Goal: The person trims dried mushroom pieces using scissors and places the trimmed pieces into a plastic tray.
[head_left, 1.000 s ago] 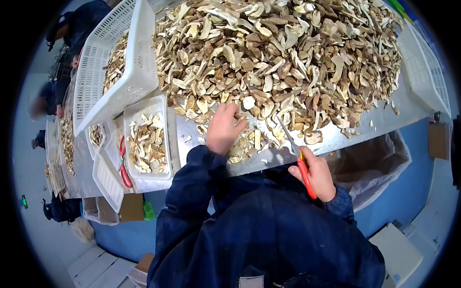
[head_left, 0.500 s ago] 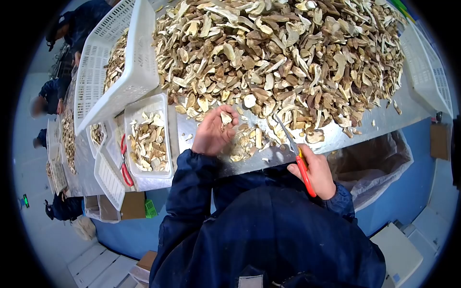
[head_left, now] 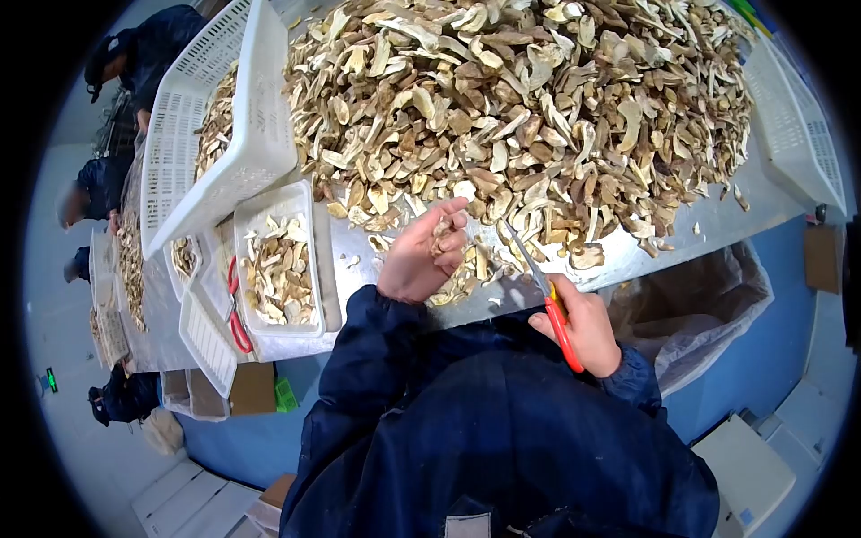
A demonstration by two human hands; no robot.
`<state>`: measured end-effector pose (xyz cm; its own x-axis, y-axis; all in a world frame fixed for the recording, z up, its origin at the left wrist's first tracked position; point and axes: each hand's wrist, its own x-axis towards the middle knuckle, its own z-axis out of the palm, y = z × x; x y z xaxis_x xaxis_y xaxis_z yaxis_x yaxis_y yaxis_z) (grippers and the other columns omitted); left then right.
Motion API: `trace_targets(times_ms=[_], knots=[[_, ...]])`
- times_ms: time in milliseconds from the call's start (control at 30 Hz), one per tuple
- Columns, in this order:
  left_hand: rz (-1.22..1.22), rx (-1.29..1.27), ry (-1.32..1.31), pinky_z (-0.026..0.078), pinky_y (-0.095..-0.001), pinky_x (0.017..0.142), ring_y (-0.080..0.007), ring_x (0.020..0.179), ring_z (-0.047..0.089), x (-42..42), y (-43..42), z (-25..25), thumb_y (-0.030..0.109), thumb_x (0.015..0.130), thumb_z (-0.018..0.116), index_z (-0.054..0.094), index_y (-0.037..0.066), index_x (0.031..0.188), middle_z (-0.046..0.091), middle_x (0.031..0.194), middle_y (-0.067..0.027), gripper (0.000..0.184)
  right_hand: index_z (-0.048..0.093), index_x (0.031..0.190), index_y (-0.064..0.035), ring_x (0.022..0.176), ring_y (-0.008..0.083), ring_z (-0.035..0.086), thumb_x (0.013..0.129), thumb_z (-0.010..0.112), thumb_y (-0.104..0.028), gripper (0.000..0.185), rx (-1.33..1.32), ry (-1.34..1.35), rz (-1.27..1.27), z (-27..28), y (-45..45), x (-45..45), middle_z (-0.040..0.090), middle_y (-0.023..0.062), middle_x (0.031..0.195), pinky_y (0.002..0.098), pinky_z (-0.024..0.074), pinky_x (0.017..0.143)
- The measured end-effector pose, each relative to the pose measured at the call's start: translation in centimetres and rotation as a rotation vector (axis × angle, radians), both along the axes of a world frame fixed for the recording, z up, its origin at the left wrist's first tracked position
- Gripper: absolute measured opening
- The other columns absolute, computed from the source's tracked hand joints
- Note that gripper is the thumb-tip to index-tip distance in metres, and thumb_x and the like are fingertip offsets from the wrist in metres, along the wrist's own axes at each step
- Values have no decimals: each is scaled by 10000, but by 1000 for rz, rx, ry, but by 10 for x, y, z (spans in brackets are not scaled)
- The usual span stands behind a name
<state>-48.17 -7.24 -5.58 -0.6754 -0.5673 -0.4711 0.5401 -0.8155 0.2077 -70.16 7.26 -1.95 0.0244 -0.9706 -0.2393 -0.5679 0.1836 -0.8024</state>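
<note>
My left hand is curled round a small brownish mushroom slice, partly hidden by the fingers. In my right hand are red-handled scissors, their long metal blades pointing up and left toward the pile. The blades look closed, or nearly so. Beyond both hands rises a large heap of dried mushroom slices on the metal table. Smaller pieces lie scattered at the table's front edge, just under and beside my left hand.
To the left stands a white tray of slices, with another pair of red-handled scissors beside it. A tall white perforated basket is behind. A lined box sits below the table at right. Several people work farther left.
My left hand has moved right and slightly down, its fingers closing more around the mushroom slice. The right hand and scissors have shifted slightly left.
</note>
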Motion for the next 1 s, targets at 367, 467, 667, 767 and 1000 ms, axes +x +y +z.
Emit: trace_targets(times_ms=[367, 467, 667, 767, 1000], knots=[[108, -258, -421, 503, -201, 755, -98, 815, 570, -17, 41, 31, 43, 924, 559, 504, 31, 1204, 542, 921, -20, 285, 488, 1206, 17, 835, 337, 591, 692, 801, -404, 735, -77, 166, 16, 6, -5, 14, 607, 146, 819, 417, 477, 698], [129, -386, -439, 468, -209, 683, -88, 763, 538, -16, 49, 27, 5, 896, 569, 514, 41, 1138, 549, 929, -21, 251, 486, 1212, 22, 846, 336, 589, 676, 811, -401, 756, -84, 175, 26, 12, -8, 18, 612, 145, 833, 416, 482, 707], [136, -549, -523, 324, -190, 559, -46, 678, 430, -7, 55, 21, -42, 851, 567, 518, 60, 1071, 531, 899, 1, 248, 496, 1198, 22, 839, 331, 594, 678, 802, -419, 748, -97, 227, 90, 15, -8, 20, 616, 156, 836, 414, 483, 692], [130, -540, -566, 369, -190, 588, -46, 709, 468, 2, 55, 18, -43, 835, 581, 509, 52, 1053, 519, 884, 8, 248, 509, 1158, 15, 751, 334, 611, 713, 763, -464, 702, -122, 283, 128, 9, -10, 22, 617, 165, 764, 420, 477, 629], [48, -270, -536, 357, -204, 559, -95, 679, 484, 13, 42, 16, 63, 885, 537, 530, 80, 1037, 542, 865, -7, 153, 524, 1068, -7, 515, 364, 588, 804, 672, -522, 597, -78, 324, 244, -11, -11, 25, 559, 151, 533, 444, 434, 479]])
